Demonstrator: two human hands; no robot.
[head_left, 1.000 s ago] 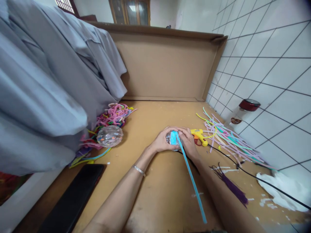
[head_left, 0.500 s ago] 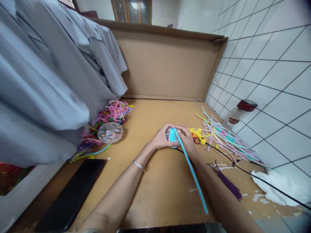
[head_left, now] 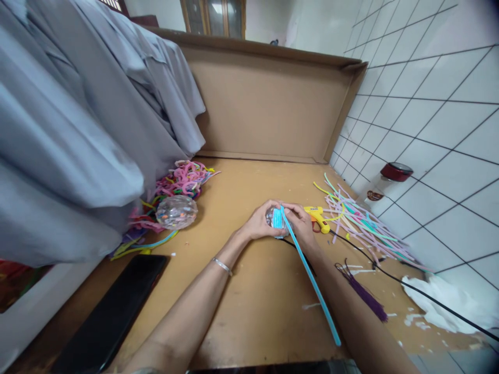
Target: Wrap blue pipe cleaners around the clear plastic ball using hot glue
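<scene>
My left hand (head_left: 260, 221) is wrapped round a small clear ball (head_left: 270, 214), with its fingers over the far side and thumb at the near side. Short rows of blue pipe cleaner (head_left: 277, 218) lie side by side across the ball's face. From there a long blue pipe cleaner (head_left: 312, 278) runs down toward the table's near edge, its free end over the table. My right hand (head_left: 299, 221) closes on the ball's right side, its fingertips pinching this stem against it. A yellow glue gun (head_left: 318, 217) lies just beyond my right hand.
Left, a clear faceted ball (head_left: 177, 212) sits by a heap of pipe cleaners (head_left: 186, 179) under a grey cloth (head_left: 97, 104); a black phone (head_left: 117, 311) lies nearer. Right are loose pipe cleaners (head_left: 368, 223), a purple tassel (head_left: 364, 296), a red-lidded jar (head_left: 384, 184), white tissue (head_left: 440, 301) and a cord.
The long pipe cleaner's free end has swung slightly to the right. Both hands keep their hold on the ball, hardly moved.
</scene>
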